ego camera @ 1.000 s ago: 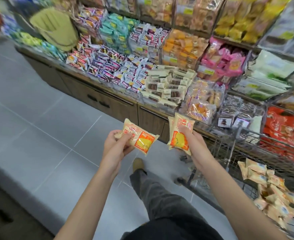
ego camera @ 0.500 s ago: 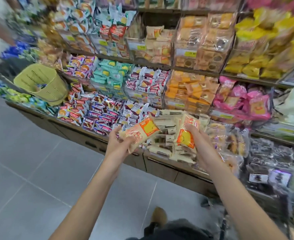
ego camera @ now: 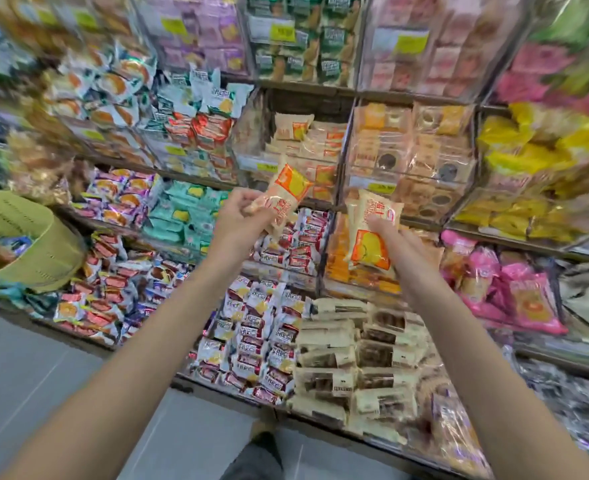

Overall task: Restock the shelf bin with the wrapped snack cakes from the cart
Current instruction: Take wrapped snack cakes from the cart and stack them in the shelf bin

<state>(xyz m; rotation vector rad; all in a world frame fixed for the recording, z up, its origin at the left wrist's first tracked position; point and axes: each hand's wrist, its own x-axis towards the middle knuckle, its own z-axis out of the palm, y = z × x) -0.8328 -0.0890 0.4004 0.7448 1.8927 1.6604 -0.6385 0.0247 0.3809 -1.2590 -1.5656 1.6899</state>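
Note:
My left hand [ego camera: 239,220] grips a cream and orange wrapped snack cake [ego camera: 287,192], tilted up toward the shelves. My right hand [ego camera: 398,245] holds a second snack cake [ego camera: 372,237] of the same kind, upright with its orange panel facing me. Both cakes are raised just below and in front of a clear shelf bin [ego camera: 251,161] that holds several matching cream and orange cakes [ego camera: 294,128]. The cart is out of view.
Clear bins of wrapped snacks fill the shelves on every side. A green basket [ego camera: 19,240] sits on the lower display at left. Cream and brown packs [ego camera: 351,358] lie on the bottom ledge below my arms. Grey floor tiles [ego camera: 36,393] and my shoe [ego camera: 263,427] show below.
Both hands have risen with their cakes from waist height toward the upper shelf. My view has swung up from the floor and cart to the shelves, and the cart has left the frame.

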